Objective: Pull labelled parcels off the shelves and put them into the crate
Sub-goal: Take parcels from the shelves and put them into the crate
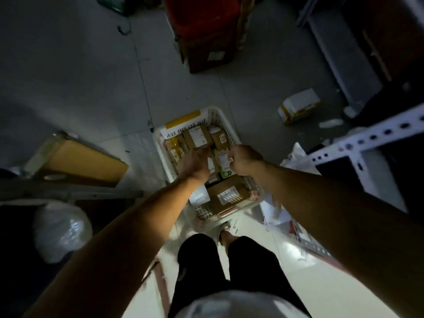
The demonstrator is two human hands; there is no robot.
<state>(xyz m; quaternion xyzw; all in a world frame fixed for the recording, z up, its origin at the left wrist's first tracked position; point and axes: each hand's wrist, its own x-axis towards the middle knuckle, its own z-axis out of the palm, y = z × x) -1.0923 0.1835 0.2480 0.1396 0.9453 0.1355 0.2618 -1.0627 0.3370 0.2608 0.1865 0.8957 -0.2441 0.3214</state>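
A white plastic crate (pixel 158 145) stands on the floor in front of my feet, packed with several labelled brown parcels (pixel 197 136). A larger brown parcel (pixel 229 194) lies at its near end. Both my hands hover low over the crate's middle. My right hand (pixel 244 159) is curled and pinches the edge of a green and white parcel (pixel 224 165) that lies between the hands. My left hand (pixel 195 163) shows only its back, fingers bent down onto the parcels. What those fingers hold is hidden.
A white perforated metal shelf (pixel 367 140) juts in at the right. On the floor lie a white parcel with yellow tape (pixel 298 106), a flat cardboard box (pixel 85 160) at the left, a clear plastic bag (pixel 62 228), and a red bin on a carton (pixel 204 28) ahead.
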